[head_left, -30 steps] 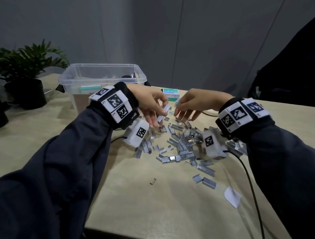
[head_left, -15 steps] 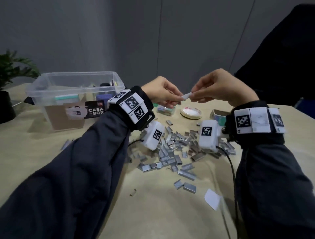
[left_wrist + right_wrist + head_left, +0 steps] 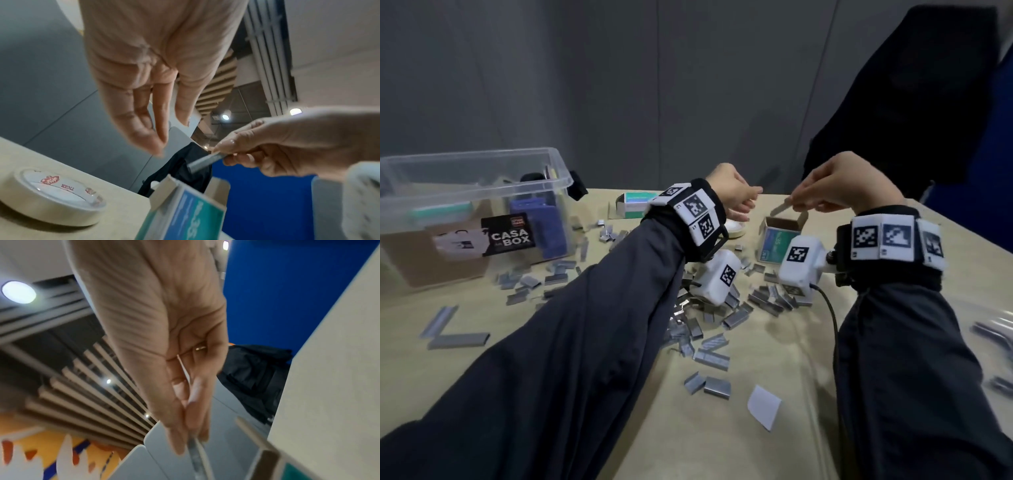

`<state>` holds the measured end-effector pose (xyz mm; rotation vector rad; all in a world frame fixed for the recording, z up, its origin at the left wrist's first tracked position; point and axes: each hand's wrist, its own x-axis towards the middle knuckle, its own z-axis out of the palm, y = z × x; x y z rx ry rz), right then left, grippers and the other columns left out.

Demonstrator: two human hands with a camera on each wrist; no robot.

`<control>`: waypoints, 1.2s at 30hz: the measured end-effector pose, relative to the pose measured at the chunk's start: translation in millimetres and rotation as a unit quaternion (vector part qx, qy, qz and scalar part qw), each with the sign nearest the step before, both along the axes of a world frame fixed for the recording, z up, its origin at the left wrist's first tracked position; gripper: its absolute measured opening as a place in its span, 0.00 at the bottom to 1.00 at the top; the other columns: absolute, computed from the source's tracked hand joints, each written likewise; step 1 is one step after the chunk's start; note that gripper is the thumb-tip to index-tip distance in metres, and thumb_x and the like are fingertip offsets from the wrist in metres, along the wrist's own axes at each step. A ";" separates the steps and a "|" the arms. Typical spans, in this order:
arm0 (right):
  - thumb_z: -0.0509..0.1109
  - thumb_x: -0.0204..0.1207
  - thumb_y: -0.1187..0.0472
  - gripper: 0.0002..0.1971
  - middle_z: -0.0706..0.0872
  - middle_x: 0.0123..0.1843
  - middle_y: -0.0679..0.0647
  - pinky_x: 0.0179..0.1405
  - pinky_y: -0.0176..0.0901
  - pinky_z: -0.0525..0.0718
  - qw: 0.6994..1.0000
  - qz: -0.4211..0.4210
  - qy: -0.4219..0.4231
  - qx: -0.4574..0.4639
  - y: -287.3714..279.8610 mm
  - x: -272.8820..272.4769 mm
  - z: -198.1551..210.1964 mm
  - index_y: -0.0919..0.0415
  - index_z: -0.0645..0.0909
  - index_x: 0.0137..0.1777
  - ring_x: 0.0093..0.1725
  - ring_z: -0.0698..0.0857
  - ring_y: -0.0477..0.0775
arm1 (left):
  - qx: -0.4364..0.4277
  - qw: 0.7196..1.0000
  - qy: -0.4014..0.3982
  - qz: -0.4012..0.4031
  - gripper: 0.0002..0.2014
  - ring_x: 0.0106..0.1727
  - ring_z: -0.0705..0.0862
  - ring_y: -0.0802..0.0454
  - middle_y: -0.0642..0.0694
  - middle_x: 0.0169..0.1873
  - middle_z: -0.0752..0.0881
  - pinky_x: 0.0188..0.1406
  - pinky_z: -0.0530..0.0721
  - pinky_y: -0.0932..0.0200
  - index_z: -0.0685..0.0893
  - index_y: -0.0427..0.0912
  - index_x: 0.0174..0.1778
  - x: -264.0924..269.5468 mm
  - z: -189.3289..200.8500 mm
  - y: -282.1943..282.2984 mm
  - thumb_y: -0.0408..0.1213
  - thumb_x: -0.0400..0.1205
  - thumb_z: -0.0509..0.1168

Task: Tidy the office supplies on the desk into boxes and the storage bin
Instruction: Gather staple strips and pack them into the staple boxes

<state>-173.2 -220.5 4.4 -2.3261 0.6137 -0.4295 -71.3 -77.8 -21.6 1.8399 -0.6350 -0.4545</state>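
While pinched in right grip [image 3: 835,192]: one staple strip [image 3: 781,208]; left grip [image 3: 736,195] spread, empty.

"CASA BOX" on storage bin [image 3: 482,192] label; "TIGER" inside tape roll [image 3: 47,204]

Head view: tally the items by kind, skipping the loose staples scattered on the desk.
clear storage bin: 1
staple boxes: 2 (open upright one, one lying on its side)
masking tape roll: 1
held staple strip: 1
white paper slip: 1
Total: 6
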 end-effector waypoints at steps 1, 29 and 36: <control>0.84 0.65 0.63 0.05 0.91 0.35 0.55 0.34 0.38 0.83 0.999 -0.024 0.019 -0.034 -1.6 2.8 -2.6 0.63 0.91 0.38 0.35 0.87 0.47 | 0.025 0.999 -0.022 -0.002 0.08 0.36 0.82 0.50 0.39 0.38 0.83 0.35 0.90 0.57 0.83 0.29 0.52 -0.9 -2.5 -3.3 0.32 0.84 0.67; 0.84 0.63 0.46 0.22 0.88 0.53 0.54 0.47 0.47 0.79 0.955 -0.123 0.186 -0.195 4.8 35.9 -32.2 0.51 0.89 0.57 0.54 0.85 0.59 | 0.122 0.990 -0.060 -0.040 0.11 0.42 0.83 0.44 0.38 0.49 0.85 0.52 0.89 0.39 0.86 0.37 0.59 -10.9 -17.2 -14.5 0.29 0.80 0.70; 0.85 0.63 0.49 0.23 0.87 0.56 0.56 0.51 0.50 0.83 0.952 -0.129 0.180 -0.212 4.8 33.4 -29.9 0.53 0.88 0.58 0.55 0.86 0.61 | 0.130 0.988 -0.066 -0.041 0.11 0.43 0.82 0.45 0.43 0.42 0.84 0.50 0.88 0.46 0.87 0.38 0.59 -10.4 -15.8 -14.7 0.27 0.81 0.68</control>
